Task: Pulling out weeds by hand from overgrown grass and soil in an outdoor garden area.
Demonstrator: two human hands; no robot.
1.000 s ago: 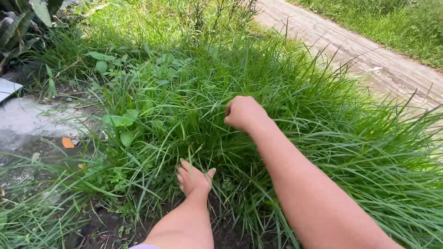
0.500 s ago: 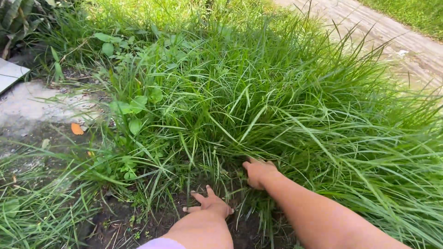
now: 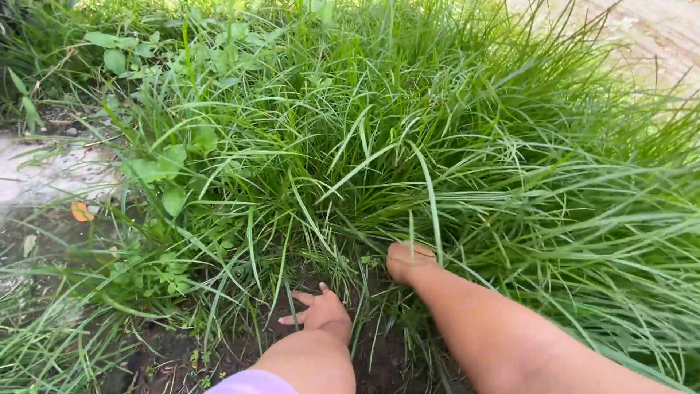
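While long grass blades (image 3: 408, 146) are hiding the right hand's (image 3: 410, 261) fingers, the grip unreadable, the left hand (image 3: 321, 312) is spreading open, empty, on dark soil (image 3: 175, 350).

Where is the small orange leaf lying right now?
In the head view, the orange leaf lies at the far left on damp ground beside the pale concrete patch, left of the grass clump.

A pale, flat concrete slab (image 3: 51, 171) is seen at the left edge, partly overhung by blades. A small orange fallen leaf (image 3: 81, 211) lies just below it on dark wet ground. Broad-leaved green weeds (image 3: 162, 171) stand nearby. A sunlit sandy dirt path (image 3: 649, 36) crosses the upper right corner.
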